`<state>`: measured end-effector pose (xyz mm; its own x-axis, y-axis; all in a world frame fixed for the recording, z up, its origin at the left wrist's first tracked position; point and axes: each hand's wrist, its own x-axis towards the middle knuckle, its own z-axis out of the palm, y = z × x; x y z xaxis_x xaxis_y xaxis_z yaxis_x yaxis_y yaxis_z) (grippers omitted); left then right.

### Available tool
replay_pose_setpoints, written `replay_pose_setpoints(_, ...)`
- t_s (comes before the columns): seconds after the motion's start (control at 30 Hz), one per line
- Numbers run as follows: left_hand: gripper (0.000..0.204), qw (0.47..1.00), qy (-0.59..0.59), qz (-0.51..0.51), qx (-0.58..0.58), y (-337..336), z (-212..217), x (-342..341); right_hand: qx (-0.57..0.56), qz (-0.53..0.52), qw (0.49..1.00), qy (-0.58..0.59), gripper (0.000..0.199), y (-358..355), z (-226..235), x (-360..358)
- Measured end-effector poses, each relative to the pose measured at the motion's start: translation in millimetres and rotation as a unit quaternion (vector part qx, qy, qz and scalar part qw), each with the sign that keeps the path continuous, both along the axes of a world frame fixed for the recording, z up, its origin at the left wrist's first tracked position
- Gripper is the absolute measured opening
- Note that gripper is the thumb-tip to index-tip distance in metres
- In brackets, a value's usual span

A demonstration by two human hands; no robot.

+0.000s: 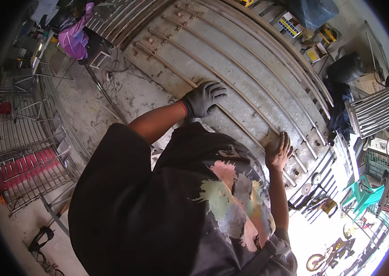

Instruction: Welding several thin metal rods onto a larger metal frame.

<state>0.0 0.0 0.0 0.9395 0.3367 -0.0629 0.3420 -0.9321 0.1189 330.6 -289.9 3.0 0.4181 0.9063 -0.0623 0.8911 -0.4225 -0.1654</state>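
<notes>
A long thin steel rod (240,124) lies slanted across a grey metal worktable (249,60), beside several similar rods. My left hand (203,97), in a dark grey glove, presses flat on the rod with its fingers spread. My right hand (278,151) is bare and closes over a small tan abrasive pad (270,137) held against the same rod, further toward the table's right edge. My dark paint-stained shirt (180,207) hides the near part of the table.
Wire racks (24,152) stand on the floor at the left, with a pink cloth (77,37) above them. A bundle of steel tubes (378,110) and a green plastic chair (365,193) are at the right. A motorbike (328,257) stands at the lower right.
</notes>
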Motion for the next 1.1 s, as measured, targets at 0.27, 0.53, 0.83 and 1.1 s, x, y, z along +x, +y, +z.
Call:
replay_pose_setpoints(0.27,0.072,0.99,-0.122,0.066,0.005,3.1,-8.3,-22.7,-0.021,-0.028,0.999,-0.012,0.082,4.1,5.1,-20.9)
replay_pose_setpoints(0.53,0.081,0.987,-0.095,0.126,0.016,16.8,-3.3,-13.1,-0.032,-0.078,0.996,-0.003,0.073,12.9,14.8,-23.8)
replay_pose_setpoints(0.83,0.084,0.987,-0.158,-0.008,0.02,-14.1,48.8,87.5,0.081,-0.146,0.986,0.018,0.072,-49.1,26.6,-68.8)
replay_pose_setpoints(1.1,0.09,0.97,-0.182,-0.157,0.033,-62.3,72.2,202.0,0.158,-0.327,0.932,-0.002,0.065,-133.1,37.7,-74.1)
